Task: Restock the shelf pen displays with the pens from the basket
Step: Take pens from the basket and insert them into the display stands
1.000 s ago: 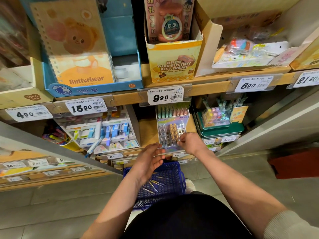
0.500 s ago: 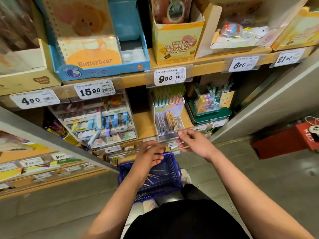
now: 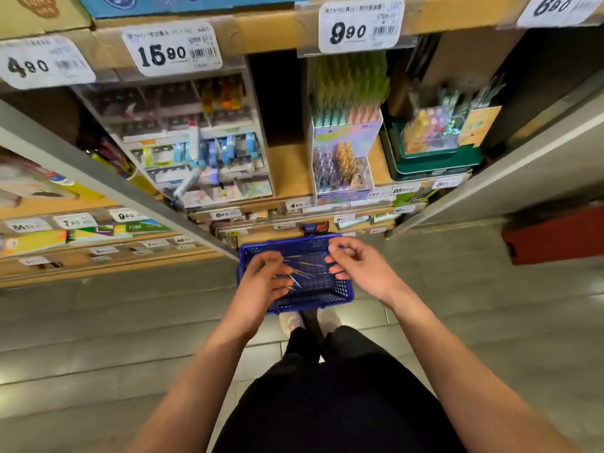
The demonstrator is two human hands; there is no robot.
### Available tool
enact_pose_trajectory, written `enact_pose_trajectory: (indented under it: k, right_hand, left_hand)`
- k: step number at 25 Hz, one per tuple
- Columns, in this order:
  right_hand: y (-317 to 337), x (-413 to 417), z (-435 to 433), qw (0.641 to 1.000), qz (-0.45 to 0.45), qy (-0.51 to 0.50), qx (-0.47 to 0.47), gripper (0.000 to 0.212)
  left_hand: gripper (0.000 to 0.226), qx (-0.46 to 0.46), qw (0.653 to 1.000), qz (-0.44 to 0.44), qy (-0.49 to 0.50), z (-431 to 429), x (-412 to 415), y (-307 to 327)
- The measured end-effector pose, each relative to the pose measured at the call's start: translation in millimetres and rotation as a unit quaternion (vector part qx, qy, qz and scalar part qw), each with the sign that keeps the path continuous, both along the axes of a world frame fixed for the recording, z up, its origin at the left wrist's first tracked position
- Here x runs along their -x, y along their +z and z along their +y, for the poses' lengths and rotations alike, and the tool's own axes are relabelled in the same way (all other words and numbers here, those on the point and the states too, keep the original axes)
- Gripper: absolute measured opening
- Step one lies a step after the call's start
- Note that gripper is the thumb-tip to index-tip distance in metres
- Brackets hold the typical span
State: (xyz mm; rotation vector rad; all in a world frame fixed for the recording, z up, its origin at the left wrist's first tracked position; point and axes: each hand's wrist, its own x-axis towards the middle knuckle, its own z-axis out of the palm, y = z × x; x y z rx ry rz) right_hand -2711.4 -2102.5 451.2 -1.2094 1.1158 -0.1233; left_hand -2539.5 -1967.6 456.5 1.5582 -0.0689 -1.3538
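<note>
A blue plastic basket [image 3: 340, 291] stands on the tiled floor [image 3: 98, 338], close in front of the lowest shelf [image 3: 287, 168] levels, and both hands are held above it. A few thin pens [image 3: 302, 274] lie loose on the bottom of the basket, mostly in its left half.

The left hand [image 3: 261, 286] is over the left edge of the basket, palm down, with the fingers [image 3: 277, 261] bent toward the pens. The picture is blurred there, so I cannot tell if these fingers already grasp a pen or only touch them.

The right hand [image 3: 362, 266] is over the far right corner of the basket. Its fingers are curled loosely and they grasp nothing that can be seen.

On the shelf above the basket stands the pen display [image 3: 343, 158], a clear box with rows of pens, purple ones on the left and golden ones on the right. It is under the price tag "9.90" [image 3: 359, 26]. Just to its right there is a green display box [image 3: 431, 158], and to its left, with a gap between, a clear organiser [image 3: 202, 142] with many small compartments.
</note>
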Motion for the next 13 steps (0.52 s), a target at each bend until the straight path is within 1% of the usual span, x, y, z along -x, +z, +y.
enact_pose_trajectory:
  k: [4,7,10,13]
  right_hand:
    - [-54.5,-4.9,4.4,0.999,0.003,0.023,-0.029,0.029]
    - [-103.9,-2.9,3.3,0.997,0.019,0.068,-0.021,0.033]
    - [-168.0,1.3,-3.1,0.991,0.049,0.128,0.008,0.038]
    - [-244.2,4.8,-6.3,0.988,0.079,0.13,0.011,0.033]
  left_hand:
    - [0.018,-0.032,0.998,-0.029,0.045,3.0,4.2,-28.4]
    - [0.021,-0.042,0.996,-0.048,0.06,3.1,5.5,-62.6]
    - [0.02,-0.052,0.994,-0.052,0.083,7.0,6.1,-121.2]
    - [0.021,-0.09,0.989,-0.034,0.113,21.3,3.3,-199.3]
